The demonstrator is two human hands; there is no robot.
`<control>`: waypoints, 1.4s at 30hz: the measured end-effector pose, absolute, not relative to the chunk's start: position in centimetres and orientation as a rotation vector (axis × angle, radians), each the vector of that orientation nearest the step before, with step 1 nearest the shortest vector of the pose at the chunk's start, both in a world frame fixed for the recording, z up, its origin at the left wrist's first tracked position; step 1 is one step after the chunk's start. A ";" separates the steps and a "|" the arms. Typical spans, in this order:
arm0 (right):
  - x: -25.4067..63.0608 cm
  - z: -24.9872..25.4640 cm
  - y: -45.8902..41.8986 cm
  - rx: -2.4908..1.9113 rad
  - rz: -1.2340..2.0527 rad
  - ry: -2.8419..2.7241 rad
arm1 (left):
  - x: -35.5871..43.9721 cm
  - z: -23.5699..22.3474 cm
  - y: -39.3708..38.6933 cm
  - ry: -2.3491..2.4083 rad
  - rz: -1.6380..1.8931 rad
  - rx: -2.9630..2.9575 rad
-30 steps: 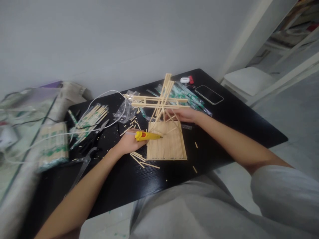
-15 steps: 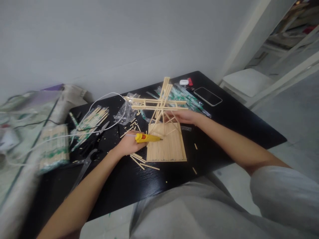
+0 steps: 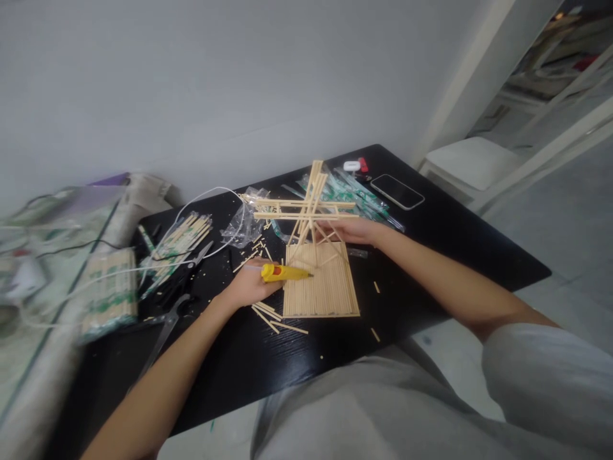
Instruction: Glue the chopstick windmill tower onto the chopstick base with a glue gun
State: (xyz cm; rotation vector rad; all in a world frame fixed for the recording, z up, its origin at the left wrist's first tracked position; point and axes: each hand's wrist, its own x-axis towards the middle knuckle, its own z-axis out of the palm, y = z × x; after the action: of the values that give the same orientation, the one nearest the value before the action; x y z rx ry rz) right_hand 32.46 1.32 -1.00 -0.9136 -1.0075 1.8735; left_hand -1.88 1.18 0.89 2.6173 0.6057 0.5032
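My left hand is wrapped around a yellow hot glue gun, whose nozzle points right, over a flat base of light wooden sticks laid side by side. On the base's far part stands a windmill-like stick model with slanting legs and long crossed arms. My right hand reaches in from the right behind the model, its fingers around the legs and partly hidden by the sticks. Loose sticks lie left of the base, below my left hand.
On the black table lie scissors, metal pliers-like cutters, packed sticks, more sticks in a wrapper, clear plastic, green-white wrappers and a phone. A white cable crosses the left side.
The whole view has shifted slightly, so the table sits a little lower in the picture. Both hands, the glue gun and the model keep nearly the same places relative to each other.
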 end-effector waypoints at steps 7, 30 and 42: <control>32.4 -1.0 1.3 -0.914 1.881 -0.988 | -1.7 1.6 1.1 0.544 0.473 2.608; 32.4 -1.5 1.5 -0.861 1.857 -1.001 | -1.8 1.1 1.2 0.558 0.525 2.640; 32.4 -1.6 1.6 -0.856 1.863 -1.029 | -1.7 1.7 1.0 0.523 0.491 2.626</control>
State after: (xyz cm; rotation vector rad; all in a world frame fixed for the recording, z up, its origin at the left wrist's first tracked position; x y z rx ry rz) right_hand 32.42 1.62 -1.65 -0.8556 -1.0294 1.8626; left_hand -1.68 1.04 1.72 2.6260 0.5228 0.4907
